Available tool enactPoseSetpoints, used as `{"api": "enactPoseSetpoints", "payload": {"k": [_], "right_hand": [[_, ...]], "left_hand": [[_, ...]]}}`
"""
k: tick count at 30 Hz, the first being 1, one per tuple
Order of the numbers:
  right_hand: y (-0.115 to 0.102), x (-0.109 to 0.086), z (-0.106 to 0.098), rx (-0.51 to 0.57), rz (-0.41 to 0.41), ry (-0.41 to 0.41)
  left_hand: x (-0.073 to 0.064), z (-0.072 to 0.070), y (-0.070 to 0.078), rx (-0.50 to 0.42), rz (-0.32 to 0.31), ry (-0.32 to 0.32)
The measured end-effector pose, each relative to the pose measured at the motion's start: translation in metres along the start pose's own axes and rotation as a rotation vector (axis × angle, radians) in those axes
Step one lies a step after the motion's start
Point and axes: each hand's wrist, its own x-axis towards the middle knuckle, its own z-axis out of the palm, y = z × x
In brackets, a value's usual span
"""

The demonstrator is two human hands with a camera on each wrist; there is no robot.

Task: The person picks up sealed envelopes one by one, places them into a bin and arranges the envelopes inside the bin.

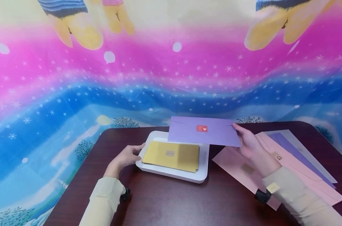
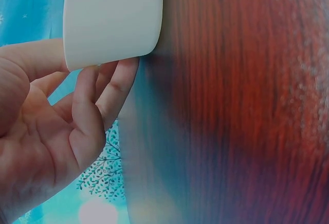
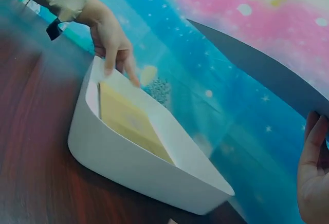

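Observation:
My right hand (image 1: 253,146) pinches the right end of a purple envelope (image 1: 185,130) with a red heart sticker. The envelope hangs in the air over the back right of a white tray (image 1: 171,176). In the right wrist view, that envelope (image 3: 267,72) shows as a dark sheet, slightly bowed. Several gold envelopes (image 1: 186,157) lie stacked inside the tray, the top one bearing a small pale label. At the tray's left end, my left hand (image 1: 125,157) grips the rim. The left wrist view shows its fingertips against the tray's lower edge.
To the right on the dark wooden table (image 1: 165,204) lie a pink envelope (image 1: 233,163), a longer pink one (image 1: 304,172), a purple one (image 1: 298,153) and a whitish one (image 1: 315,160), partly overlapping. A colourful printed cloth (image 1: 171,69) hangs behind the table.

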Motion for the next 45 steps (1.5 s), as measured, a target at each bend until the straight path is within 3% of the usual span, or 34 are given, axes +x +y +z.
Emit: {"api": "enactPoseSetpoints", "payload": {"k": [8, 17, 29, 45], "right_hand": [[0.024, 0.015, 0.009, -0.126, -0.013, 0.054], [0.049, 0.032, 0.008, -0.251, -0.031, -0.066], [0.066, 0.035, 0.024, -0.312, 0.083, 0.028], [0.081, 0.042, 0.034, -0.362, 0.106, 0.085]], "left_hand": [[0.000, 0.001, -0.001, -0.016, -0.004, 0.003], [0.001, 0.000, -0.001, 0.001, 0.005, 0.008], [0.000, 0.000, -0.002, -0.018, 0.017, 0.006], [0.001, 0.001, -0.001, -0.004, -0.002, 0.012]]}}
